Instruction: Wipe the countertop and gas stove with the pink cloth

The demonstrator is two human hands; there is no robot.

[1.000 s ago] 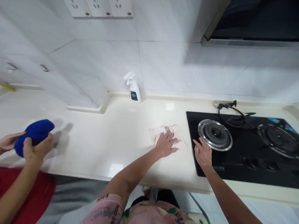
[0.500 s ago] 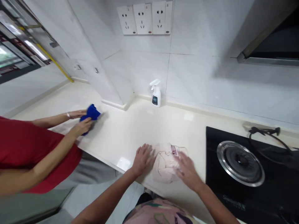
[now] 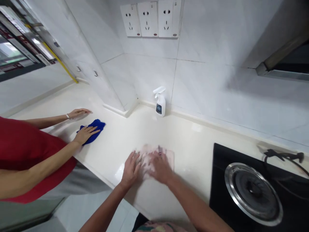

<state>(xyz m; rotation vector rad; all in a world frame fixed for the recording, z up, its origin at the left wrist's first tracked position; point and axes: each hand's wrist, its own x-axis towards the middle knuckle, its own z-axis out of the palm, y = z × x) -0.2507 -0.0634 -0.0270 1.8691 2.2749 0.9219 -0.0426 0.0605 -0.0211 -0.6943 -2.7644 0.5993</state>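
Note:
A pale pink cloth with dark printed lines lies on the white countertop; motion blurs it. My right hand rests on top of it, palm down with fingers stretched out, hiding much of the print. At the cloth's left edge is my left hand, its fingers extended and apart. Whether those fingertips touch the cloth I cannot tell. Behind both hands, near the wall, stands a white spray bottle with a dark label.
On the left a co-worker in a red shirt presses one hand on a blue cloth. A black cooktop with a round metal burner is at the right, a black cable behind it. Wall sockets are above.
Both my hands and the pink cloth have shifted left across the counter, away from the cooktop. The co-worker's far hand has come off the blue cloth, which now lies flatter.

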